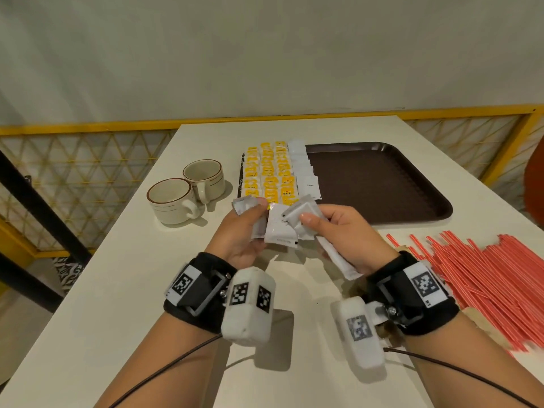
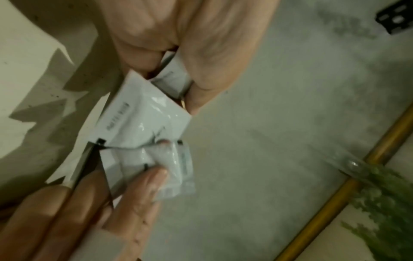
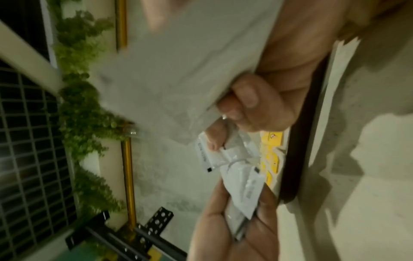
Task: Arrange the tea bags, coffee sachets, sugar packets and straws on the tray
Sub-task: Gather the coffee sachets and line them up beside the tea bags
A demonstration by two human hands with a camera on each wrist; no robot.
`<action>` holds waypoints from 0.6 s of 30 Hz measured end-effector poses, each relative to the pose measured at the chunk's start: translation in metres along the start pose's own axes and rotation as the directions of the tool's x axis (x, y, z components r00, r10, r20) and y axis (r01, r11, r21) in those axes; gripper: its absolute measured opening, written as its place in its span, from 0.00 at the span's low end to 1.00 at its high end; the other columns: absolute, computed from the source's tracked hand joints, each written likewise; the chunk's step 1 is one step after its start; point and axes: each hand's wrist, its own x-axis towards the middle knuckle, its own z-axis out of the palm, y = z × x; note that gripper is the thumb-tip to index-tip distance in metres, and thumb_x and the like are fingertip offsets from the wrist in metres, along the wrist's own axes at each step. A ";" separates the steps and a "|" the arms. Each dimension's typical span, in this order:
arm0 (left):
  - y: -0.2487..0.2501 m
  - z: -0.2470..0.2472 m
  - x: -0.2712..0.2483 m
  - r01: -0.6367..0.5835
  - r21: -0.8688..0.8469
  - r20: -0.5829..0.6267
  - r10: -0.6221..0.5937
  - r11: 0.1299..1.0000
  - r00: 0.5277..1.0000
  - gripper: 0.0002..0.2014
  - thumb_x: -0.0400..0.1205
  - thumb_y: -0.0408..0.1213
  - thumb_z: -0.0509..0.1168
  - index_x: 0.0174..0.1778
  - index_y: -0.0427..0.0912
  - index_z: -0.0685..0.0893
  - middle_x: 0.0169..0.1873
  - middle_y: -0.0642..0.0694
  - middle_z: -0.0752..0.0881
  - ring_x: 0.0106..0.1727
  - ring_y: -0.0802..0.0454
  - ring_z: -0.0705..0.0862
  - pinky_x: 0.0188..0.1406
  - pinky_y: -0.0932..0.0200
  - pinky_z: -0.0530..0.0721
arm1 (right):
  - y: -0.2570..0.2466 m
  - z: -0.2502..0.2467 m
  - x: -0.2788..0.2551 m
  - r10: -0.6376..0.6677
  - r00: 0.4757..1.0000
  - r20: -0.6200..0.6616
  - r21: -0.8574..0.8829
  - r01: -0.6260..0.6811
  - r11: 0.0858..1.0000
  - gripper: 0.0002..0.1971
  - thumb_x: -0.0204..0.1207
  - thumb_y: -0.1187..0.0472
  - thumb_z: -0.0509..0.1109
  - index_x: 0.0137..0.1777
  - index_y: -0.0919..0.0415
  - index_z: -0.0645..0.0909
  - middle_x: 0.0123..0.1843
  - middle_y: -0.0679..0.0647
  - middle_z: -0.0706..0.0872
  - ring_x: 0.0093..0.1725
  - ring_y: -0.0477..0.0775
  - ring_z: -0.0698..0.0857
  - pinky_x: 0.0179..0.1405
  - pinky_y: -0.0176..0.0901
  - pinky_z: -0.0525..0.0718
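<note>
coffee sachets (image 1: 281,228), flat glossy white foil squares, fanned at frame centre: my left hand (image 1: 244,231) pinches several, my right hand (image 1: 341,231) grips more. brown textured plastic tray (image 1: 382,184) above them, yellow tea bags (image 1: 269,172) in rows on its left end. thin red straws (image 1: 482,278) piled lower right.

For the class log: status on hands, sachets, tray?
Both hands, left hand and right hand, gripping white coffee sachets. Tray part filled: tea bags rowed left. Straws untouched. Nothing blocking.

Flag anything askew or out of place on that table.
Nothing damaged or spilled. The straws lie in a loose heap on the table, off the tray. Both hands hold white sachets.
</note>
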 end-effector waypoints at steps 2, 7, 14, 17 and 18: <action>0.004 0.001 -0.004 0.083 0.088 0.096 -0.092 0.993 0.991 0.19 0.81 0.52 0.62 0.57 0.41 0.84 0.47 0.39 0.90 0.43 0.46 0.89 0.48 0.49 0.87 | -0.001 -0.005 0.001 0.024 1.000 0.020 0.081 -0.025 0.996 0.11 0.84 0.62 0.62 0.53 0.67 0.84 0.20 0.42 0.81 0.19 0.37 0.76 0.22 0.26 0.72; -0.005 0.010 -0.017 0.085 0.150 0.316 -0.130 0.985 0.940 0.13 0.78 0.42 0.66 0.58 0.43 0.84 0.45 0.43 0.90 0.42 0.50 0.88 0.47 0.58 0.88 | 0.001 0.001 0.000 -0.010 0.999 0.038 0.119 0.005 0.993 0.09 0.81 0.65 0.66 0.55 0.68 0.85 0.31 0.46 0.89 0.29 0.38 0.85 0.29 0.27 0.80; -0.005 0.003 -0.011 0.122 0.000 0.342 -0.114 0.993 0.933 0.17 0.76 0.30 0.68 0.61 0.44 0.83 0.37 0.43 0.87 0.36 0.51 0.86 0.35 0.57 0.88 | 0.005 -0.008 0.009 0.027 0.981 -0.192 0.189 0.010 0.982 0.04 0.79 0.66 0.69 0.52 0.62 0.82 0.38 0.52 0.90 0.28 0.39 0.85 0.26 0.29 0.79; -0.004 0.003 -0.010 0.148 -0.084 0.326 -0.113 0.985 0.939 0.17 0.73 0.29 0.69 0.56 0.48 0.84 0.35 0.44 0.84 0.33 0.52 0.83 0.34 0.56 0.87 | 0.004 -0.009 0.008 -0.028 0.987 -0.158 0.116 0.047 0.992 0.10 0.83 0.67 0.64 0.59 0.59 0.83 0.47 0.52 0.91 0.41 0.41 0.88 0.40 0.29 0.84; -0.004 0.003 -0.010 0.166 -0.104 0.320 -0.125 0.981 0.939 0.14 0.73 0.30 0.69 0.53 0.48 0.84 0.35 0.44 0.83 0.33 0.53 0.83 0.33 0.57 0.86 | 0.002 -0.009 0.006 -0.046 0.990 -0.137 0.092 0.059 0.994 0.11 0.83 0.68 0.63 0.58 0.57 0.84 0.48 0.50 0.91 0.45 0.41 0.89 0.45 0.30 0.84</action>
